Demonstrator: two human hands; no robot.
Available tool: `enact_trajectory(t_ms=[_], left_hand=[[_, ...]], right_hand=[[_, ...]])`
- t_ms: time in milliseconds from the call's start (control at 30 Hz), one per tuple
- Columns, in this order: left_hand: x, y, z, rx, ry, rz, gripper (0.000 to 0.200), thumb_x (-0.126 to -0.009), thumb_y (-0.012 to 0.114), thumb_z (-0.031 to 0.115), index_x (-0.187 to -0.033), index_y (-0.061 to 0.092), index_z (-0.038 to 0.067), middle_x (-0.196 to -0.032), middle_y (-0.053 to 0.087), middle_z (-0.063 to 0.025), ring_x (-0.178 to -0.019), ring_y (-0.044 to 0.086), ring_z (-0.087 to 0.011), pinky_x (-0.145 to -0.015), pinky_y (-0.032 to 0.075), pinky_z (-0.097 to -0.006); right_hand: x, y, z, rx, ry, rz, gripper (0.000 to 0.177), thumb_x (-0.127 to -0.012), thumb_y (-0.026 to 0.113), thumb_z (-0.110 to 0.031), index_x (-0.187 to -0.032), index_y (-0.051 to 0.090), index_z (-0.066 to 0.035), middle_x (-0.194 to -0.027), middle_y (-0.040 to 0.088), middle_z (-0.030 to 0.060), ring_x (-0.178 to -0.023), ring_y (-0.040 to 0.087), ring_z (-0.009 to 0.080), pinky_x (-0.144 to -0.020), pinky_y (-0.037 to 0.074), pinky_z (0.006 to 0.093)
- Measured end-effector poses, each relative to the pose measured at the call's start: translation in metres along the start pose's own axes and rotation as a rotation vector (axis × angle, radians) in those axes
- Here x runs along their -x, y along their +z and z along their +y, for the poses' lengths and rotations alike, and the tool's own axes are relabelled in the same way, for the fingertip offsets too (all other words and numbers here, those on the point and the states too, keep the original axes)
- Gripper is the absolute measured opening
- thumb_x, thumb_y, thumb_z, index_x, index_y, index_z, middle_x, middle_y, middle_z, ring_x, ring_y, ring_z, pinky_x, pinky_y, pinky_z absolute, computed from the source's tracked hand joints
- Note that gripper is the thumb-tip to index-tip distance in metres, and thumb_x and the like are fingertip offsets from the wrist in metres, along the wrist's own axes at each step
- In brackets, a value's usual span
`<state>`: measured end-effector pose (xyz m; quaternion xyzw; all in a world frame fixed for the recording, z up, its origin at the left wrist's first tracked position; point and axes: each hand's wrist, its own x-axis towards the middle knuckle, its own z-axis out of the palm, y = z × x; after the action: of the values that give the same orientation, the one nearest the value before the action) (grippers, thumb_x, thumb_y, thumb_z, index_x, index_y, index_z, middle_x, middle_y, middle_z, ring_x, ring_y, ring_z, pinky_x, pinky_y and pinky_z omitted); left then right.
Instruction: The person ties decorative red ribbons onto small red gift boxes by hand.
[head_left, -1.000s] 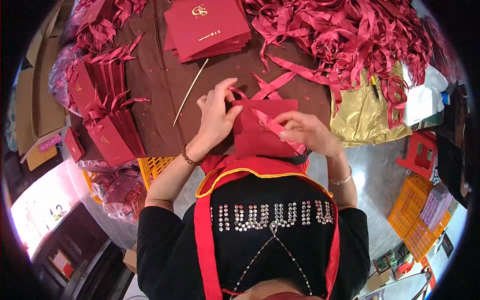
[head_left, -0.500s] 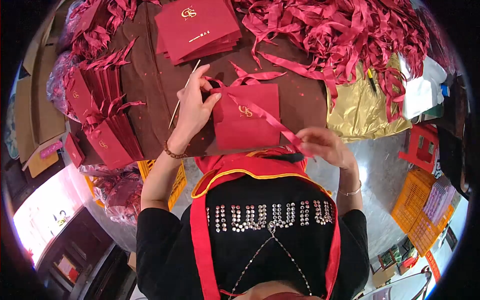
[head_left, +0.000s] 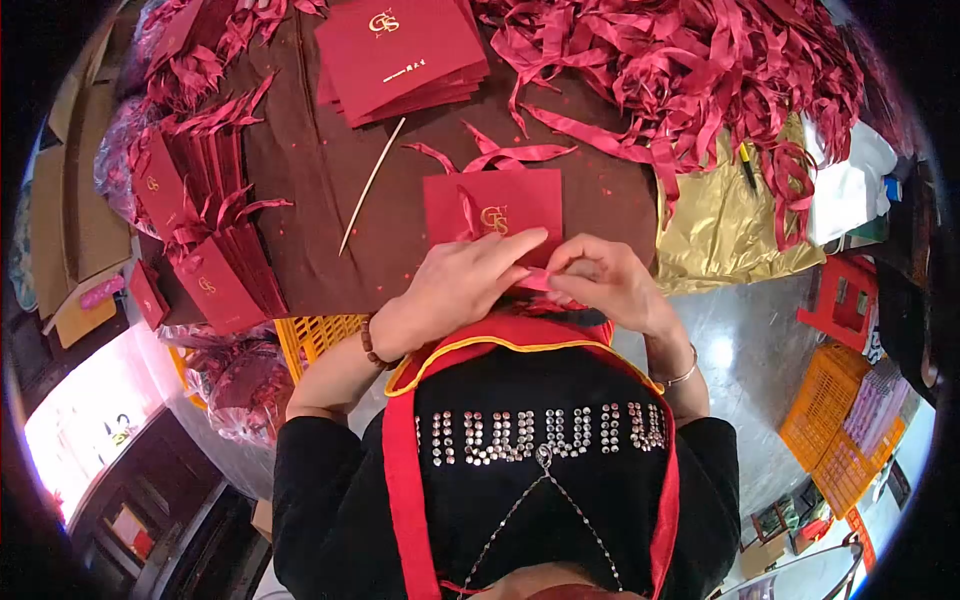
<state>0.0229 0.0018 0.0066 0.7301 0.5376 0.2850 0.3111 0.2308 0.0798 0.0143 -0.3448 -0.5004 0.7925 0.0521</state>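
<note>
A small red bag with a gold logo lies flat at the table's near edge, ribbon ends fanning out above its top. A red ribbon runs across the lower part of the bag. My left hand lies over the bag's lower left, fingers together, pinching the ribbon's left side. On the right, my right hand pinches the same ribbon between thumb and fingers. The two hands nearly touch. A thin pale stick rests on the brown cloth left of the bag.
Stacked red cards lie at the back. Finished-looking red bags stand in rows at left. A heap of red ribbons covers the back right, beside gold wrapping. Orange crates are on the floor.
My left hand has come down from the bag's top left corner to its lower part. My right hand has moved left and up, bringing the ribbon close to the left fingers.
</note>
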Motion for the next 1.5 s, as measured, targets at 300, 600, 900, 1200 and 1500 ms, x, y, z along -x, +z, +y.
enact_trajectory(t_ms=[300,600,900,1200,1500], left_hand=[[-0.005,0.001,0.014,0.188,-0.047,0.006,0.065,-0.076,0.058,0.000,-0.136,0.034,0.004,-0.109,0.056,-0.0210,-0.100,0.056,-0.0368,-0.084,0.046,-0.0419],[-0.006,0.015,-0.007,0.173,-0.172,0.286,0.020,-0.083,0.063,0.008,-0.102,0.060,0.002,-0.091,0.063,-0.0160,-0.082,0.064,-0.0319,-0.068,0.052,-0.0358],[-0.009,-0.001,-0.008,-0.037,-0.192,0.412,0.008,-0.081,0.063,0.005,-0.089,0.062,0.003,-0.079,0.061,-0.0120,-0.071,0.062,-0.0279,-0.060,0.049,-0.0342],[-0.009,0.012,-0.018,-0.092,-0.180,0.352,0.007,-0.081,0.062,0.007,-0.087,0.060,0.005,-0.081,0.061,-0.0113,-0.072,0.061,-0.0299,-0.060,0.049,-0.0379],[-0.001,0.008,-0.034,0.071,-0.234,0.332,0.009,-0.083,0.058,0.004,-0.092,0.059,0.003,-0.093,0.062,-0.0123,-0.079,0.062,-0.0318,-0.066,0.049,-0.0356]], right_hand=[[-0.024,0.011,-0.002,0.418,-0.234,0.085,0.019,-0.081,0.061,0.000,-0.098,0.057,0.004,-0.094,0.065,0.0092,-0.085,0.063,0.0128,-0.075,0.050,0.0258],[-0.048,0.003,-0.001,-0.049,-0.191,0.190,0.014,-0.086,0.061,-0.004,-0.098,0.055,0.001,-0.095,0.059,0.0059,-0.081,0.059,0.0074,-0.070,0.049,0.0222],[-0.067,-0.021,-0.003,1.026,-0.596,0.427,0.020,-0.085,0.055,-0.006,-0.103,0.061,-0.003,-0.102,0.057,0.0143,-0.094,0.055,0.0323,-0.083,0.044,0.0364],[-0.046,-0.006,0.004,0.778,-0.551,0.258,0.019,-0.085,0.053,-0.002,-0.103,0.060,-0.002,-0.103,0.055,0.0154,-0.092,0.057,0.0316,-0.079,0.046,0.0352],[-0.048,0.000,-0.001,0.815,-0.471,0.265,0.023,-0.087,0.053,-0.003,-0.108,0.059,-0.001,-0.101,0.054,0.0145,-0.087,0.058,0.0307,-0.075,0.047,0.0344]])
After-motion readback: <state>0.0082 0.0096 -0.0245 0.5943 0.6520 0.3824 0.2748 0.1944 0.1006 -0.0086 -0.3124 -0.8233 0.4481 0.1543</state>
